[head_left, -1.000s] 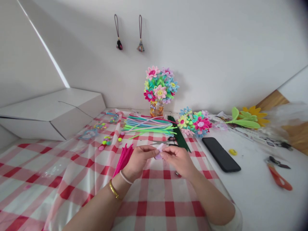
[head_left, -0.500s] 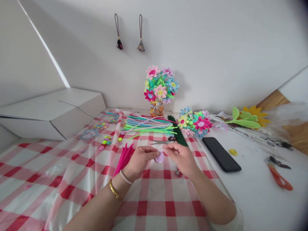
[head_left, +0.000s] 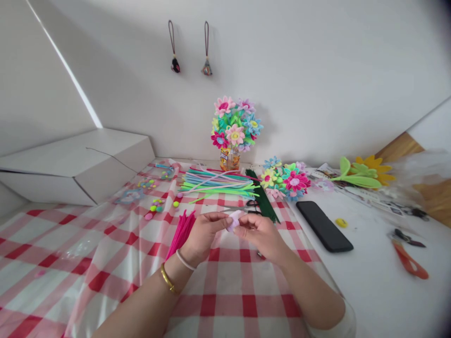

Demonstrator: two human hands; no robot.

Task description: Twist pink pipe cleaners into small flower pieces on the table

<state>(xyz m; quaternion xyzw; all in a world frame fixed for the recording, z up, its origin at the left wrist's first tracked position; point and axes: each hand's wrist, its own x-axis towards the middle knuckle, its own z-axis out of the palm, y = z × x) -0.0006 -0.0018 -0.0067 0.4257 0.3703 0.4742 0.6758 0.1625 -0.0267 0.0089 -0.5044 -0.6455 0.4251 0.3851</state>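
Between my two hands is a small lilac pipe-cleaner flower (head_left: 234,220), its exact shape partly covered by fingers. My left hand (head_left: 202,237) pinches its left side between thumb and forefinger. On the other side, my right hand (head_left: 264,234) grips it with thumb and fingertips. A bundle of magenta pipe cleaners (head_left: 181,231) lies beside my left hand. Just beyond the hands are scissors (head_left: 252,207) with dark handles, next to dark green pipe cleaners (head_left: 265,202). A small metal object (head_left: 260,254) is half hidden under my right hand.
Multicoloured pipe cleaners (head_left: 220,183) lie across the checked tablecloth (head_left: 214,305). Behind them stands a jar (head_left: 229,159) of fuzzy flowers. Pompoms (head_left: 155,206) sit at left, near a white box (head_left: 112,164). At right are a flower bunch (head_left: 289,180), a phone (head_left: 324,226) and an orange-handled tool (head_left: 408,258).
The lilac flower has been turned and raised slightly, showing a broader face. My right hand has shifted a little left and its fingers have curled further around the flower.
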